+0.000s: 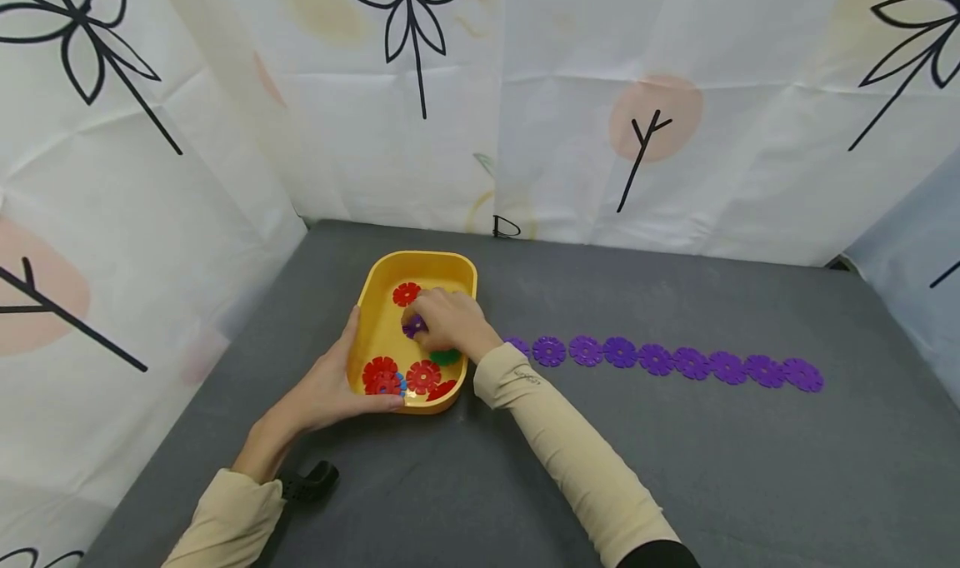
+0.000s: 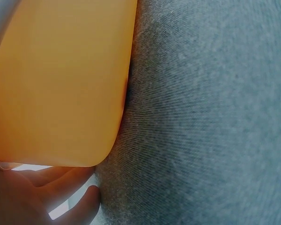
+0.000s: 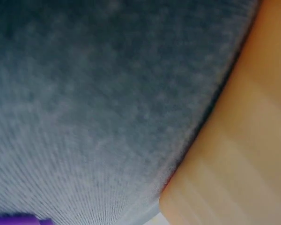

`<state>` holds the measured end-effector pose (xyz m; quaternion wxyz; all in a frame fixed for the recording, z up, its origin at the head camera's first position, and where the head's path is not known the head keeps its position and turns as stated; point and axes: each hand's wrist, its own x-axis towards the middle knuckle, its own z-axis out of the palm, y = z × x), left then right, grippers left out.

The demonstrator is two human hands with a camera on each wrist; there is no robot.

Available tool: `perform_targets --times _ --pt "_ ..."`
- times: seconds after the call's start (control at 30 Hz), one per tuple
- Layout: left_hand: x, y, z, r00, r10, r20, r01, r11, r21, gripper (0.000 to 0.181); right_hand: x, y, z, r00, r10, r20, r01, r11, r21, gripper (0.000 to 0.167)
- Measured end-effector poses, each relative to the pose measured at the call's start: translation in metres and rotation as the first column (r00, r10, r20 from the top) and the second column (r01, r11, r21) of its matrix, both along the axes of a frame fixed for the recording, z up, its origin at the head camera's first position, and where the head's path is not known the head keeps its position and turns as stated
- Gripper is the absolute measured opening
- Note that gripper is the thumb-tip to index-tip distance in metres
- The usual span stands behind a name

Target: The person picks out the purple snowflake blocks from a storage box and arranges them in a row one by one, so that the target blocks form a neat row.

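My left hand (image 1: 330, 385) grips the yellow tray (image 1: 366, 322) at its near left corner, thumb along the near rim and fingers on the left side. In the left wrist view, the fingers (image 2: 79, 204) lie against the tray's outer wall (image 2: 61, 84). My right hand (image 1: 450, 320) reaches into the tray, its fingertips pinching a purple flower-shaped disc (image 1: 413, 327). Red flower discs (image 1: 423, 376) lie near the tray's front end, with a red one (image 1: 406, 294) farther back. A green disc (image 1: 446, 357) shows partly under the right hand.
A chain of several purple flower discs (image 1: 620, 352) runs rightward from the tray across the grey table (image 1: 675, 460). Its left end is partly hidden by the right sleeve. A white printed cloth (image 1: 555, 160) stands behind and at the sides. A black strap (image 1: 309, 480) is on the left wrist.
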<state>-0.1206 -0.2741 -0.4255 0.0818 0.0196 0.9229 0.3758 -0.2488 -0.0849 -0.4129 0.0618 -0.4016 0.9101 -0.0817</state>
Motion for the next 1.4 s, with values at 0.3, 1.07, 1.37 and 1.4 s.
perform_targets --times 0.3,1.07,1.37,1.4 --pt "-0.0016 0.0012 0.0013 1.000 0.003 -0.003 -0.003 1.000 -0.007 0.139 0.0005 0.0005 0.0044 0.997 -0.053 0.048 0.051 0.998 0.047 0.051" --pt "0.0005 0.0013 -0.0001 1.000 0.008 0.000 -0.008 1.000 0.001 0.137 0.0000 -0.0003 0.0039 0.992 -0.047 0.120 0.042 0.998 0.041 0.056" --pt "0.0010 0.0009 -0.0003 1.000 0.012 -0.018 -0.012 1.000 -0.004 0.137 -0.0002 0.0017 0.0064 0.992 0.004 0.129 -0.007 1.000 0.025 0.050" --pt "0.0009 0.0007 -0.0006 1.000 0.011 -0.021 -0.011 1.000 -0.003 0.137 -0.0001 0.0020 0.0067 0.992 0.009 0.129 -0.011 1.000 0.013 0.048"
